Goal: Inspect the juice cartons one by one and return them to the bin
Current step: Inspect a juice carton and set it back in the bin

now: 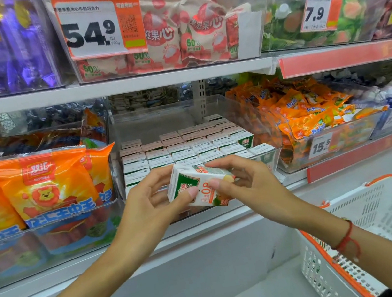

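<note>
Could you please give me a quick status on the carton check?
Left hand and right hand both gripping one carton, tilted, just in front of the bin. Other cartons sit in rows inside. Nothing blocking the return.

The bin (229,107) sits on the lower shelf (226,220), at its middle, and holds rows of juice cartons (185,150) standing upright. One carton (199,188) is held in front of the bin's front wall, tilted, between the left hand (147,201) on its left end and the right hand (245,179) on its right end. Snack bags (43,191) fill the container left of the bin; candy packets (306,111) fill the container to its right. A basket (384,222) stands at lower right, before the shelf.
</note>
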Action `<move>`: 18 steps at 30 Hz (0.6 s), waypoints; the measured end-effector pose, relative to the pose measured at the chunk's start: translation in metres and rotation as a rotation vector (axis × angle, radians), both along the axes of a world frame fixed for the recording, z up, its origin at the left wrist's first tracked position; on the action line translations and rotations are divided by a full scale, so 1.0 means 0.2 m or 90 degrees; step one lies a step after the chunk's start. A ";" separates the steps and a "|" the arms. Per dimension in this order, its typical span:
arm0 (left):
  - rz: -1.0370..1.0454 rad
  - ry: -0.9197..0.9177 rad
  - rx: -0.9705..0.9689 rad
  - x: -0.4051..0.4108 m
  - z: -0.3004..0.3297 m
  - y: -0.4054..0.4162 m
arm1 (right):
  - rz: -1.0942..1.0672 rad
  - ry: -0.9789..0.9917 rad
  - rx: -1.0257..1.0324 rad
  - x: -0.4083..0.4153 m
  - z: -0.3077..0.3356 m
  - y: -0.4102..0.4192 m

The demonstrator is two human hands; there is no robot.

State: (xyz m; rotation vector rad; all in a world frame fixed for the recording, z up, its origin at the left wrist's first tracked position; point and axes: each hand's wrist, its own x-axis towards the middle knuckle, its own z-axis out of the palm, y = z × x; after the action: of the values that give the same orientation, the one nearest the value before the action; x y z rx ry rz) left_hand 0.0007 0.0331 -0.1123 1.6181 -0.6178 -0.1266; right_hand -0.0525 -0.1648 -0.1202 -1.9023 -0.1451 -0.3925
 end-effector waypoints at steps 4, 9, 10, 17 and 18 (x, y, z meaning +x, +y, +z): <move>0.069 -0.027 -0.029 0.04 0.02 -0.09 | -0.240 -0.080 -0.501 0.05 0.01 -0.19; 0.136 -0.039 -0.080 0.22 0.14 -0.36 | -0.352 -0.143 -0.639 0.07 -0.04 -0.37; 0.120 -0.029 -0.070 0.26 0.16 -0.43 | -0.359 -0.126 -0.671 0.07 -0.05 -0.40; 0.031 -0.077 0.112 0.41 0.19 -0.83 | -0.348 -0.027 -0.677 0.06 -0.10 -0.47; 0.037 -0.107 0.157 0.43 0.20 -0.84 | -0.354 -0.028 -0.676 0.06 -0.09 -0.47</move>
State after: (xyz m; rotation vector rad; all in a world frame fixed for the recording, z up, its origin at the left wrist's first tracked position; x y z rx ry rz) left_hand 0.0865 -0.1358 -0.0718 1.8976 -0.7046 -0.0248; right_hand -0.0409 -0.2598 -0.1378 -2.9880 0.2045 -0.8421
